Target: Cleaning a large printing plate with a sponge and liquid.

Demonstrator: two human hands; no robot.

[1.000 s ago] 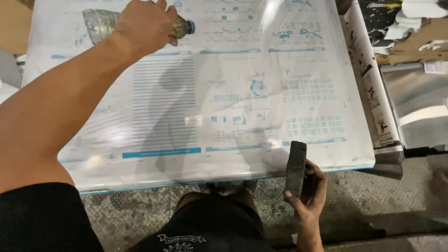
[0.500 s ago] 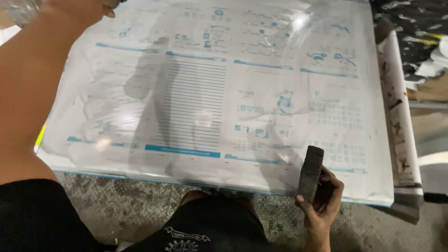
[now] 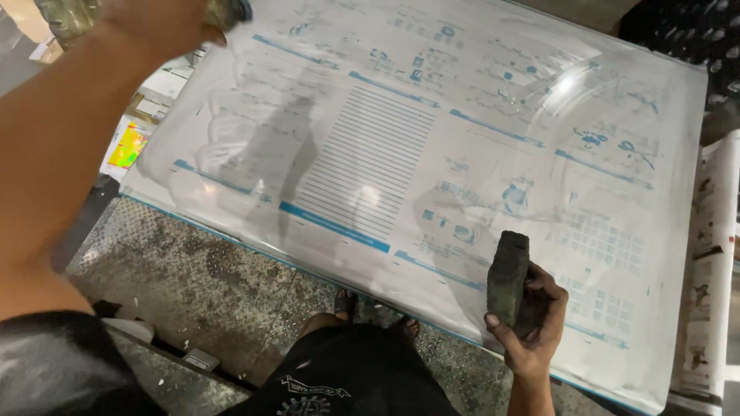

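Note:
A large shiny printing plate (image 3: 462, 139) with blue print lies in front of me, wet and glossy. My left hand (image 3: 154, 23) is stretched to the plate's upper left corner and grips a clear plastic bottle (image 3: 65, 14) with a blue cap. Near the plate's front edge my right hand (image 3: 532, 316) holds a dark rectangular sponge block (image 3: 509, 276) upright, just above the plate's surface.
Below the plate is a worn metal checker-plate floor (image 3: 208, 277) where my sandalled feet (image 3: 347, 304) stand. A printed paper strip (image 3: 713, 270) runs along the right side. Cardboard and a colourful printed sheet (image 3: 129, 146) lie at the left.
My view has tilted and shifted right and down. My left hand with the bottle has stayed at the plate's upper left; the right hand with the sponge has stayed near the front edge.

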